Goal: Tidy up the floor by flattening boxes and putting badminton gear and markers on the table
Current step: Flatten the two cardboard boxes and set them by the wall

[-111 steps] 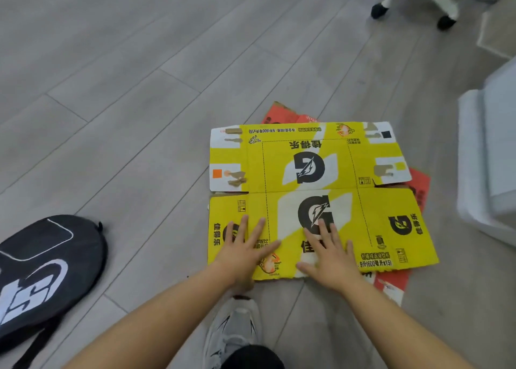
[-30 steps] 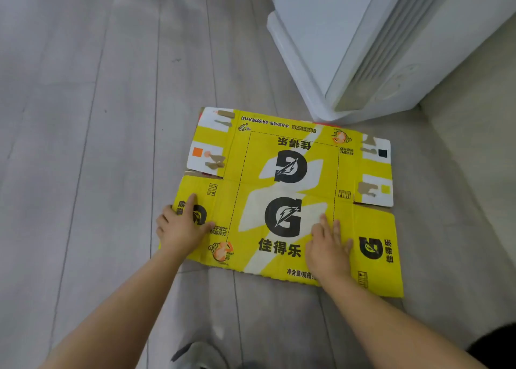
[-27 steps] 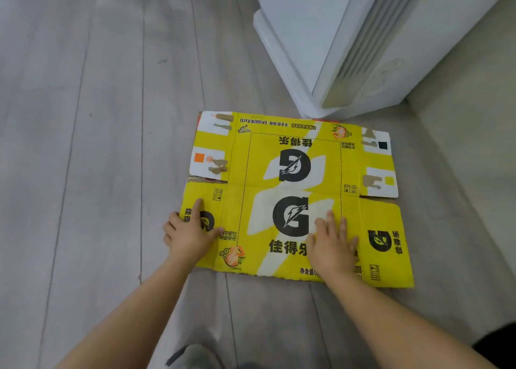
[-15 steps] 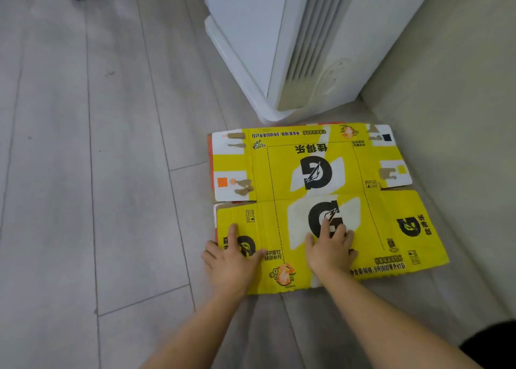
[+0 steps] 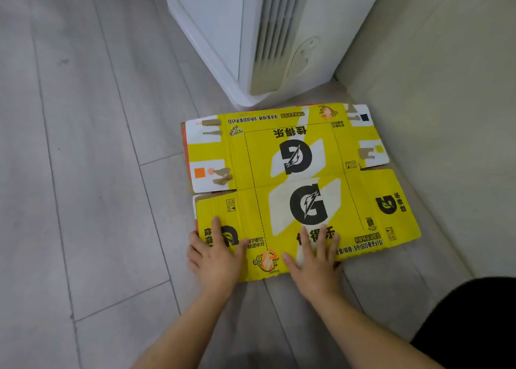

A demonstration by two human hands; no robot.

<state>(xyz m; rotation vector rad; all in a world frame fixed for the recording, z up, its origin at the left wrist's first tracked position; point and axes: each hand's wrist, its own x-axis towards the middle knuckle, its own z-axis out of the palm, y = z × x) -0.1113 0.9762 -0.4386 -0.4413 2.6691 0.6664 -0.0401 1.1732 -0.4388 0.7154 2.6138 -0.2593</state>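
Observation:
A flattened yellow cardboard box [image 5: 293, 179] with black G logos lies on the grey wooden floor, its far edge against a white appliance and its right side near the wall. A thin strip of a red-orange flattened box [image 5: 183, 145] shows under its left edge. My left hand [image 5: 216, 253] rests palm-down on the near left corner, fingers spread. Flat on the near edge right of it lies my right hand [image 5: 314, 260], fingers spread too. Neither hand grips anything. No badminton gear or markers are in sight.
A white floor-standing appliance [image 5: 251, 39] with a vent grille stands just beyond the box. A beige wall [image 5: 435, 117] runs along the right. Grey floorboards [image 5: 83, 173] stretch to the left. A dark garment [image 5: 469, 321] fills the lower right corner.
The yellow box has slid across the floor under both hands and now sits in the corner between the appliance and the wall. The black racket bag has left view.

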